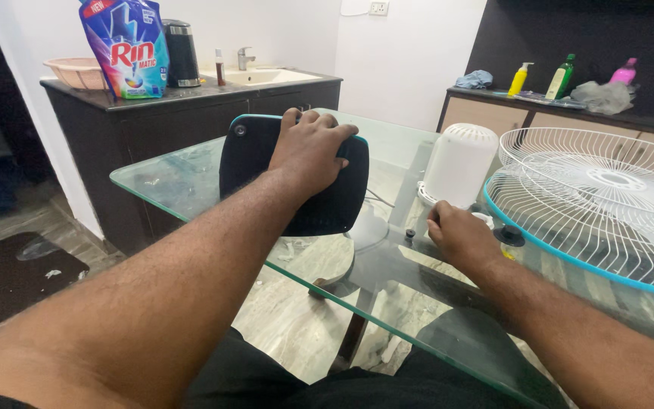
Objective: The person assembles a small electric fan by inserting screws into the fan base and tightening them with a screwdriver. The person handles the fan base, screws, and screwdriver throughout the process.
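Two bare hands worked over a glass bench (191, 178). The left hand (313, 148) lay spread across the top edge of a dark rounded fan base (255, 163) with a teal rim, its fingers curled over the far edge and clamped on it, holding it tilted up on the glass left of centre. The right hand (459, 235) rested nearer, curled almost closed on the glass; whether it pinched anything could not be told. It sat just beside a small black knob (510, 236) and near a white ribbed motor cover (459, 163) standing upright. A white wire fan guard (599, 204) with a teal rim lay at right. On the far counter stood a pink basket (77, 72), contents hidden.
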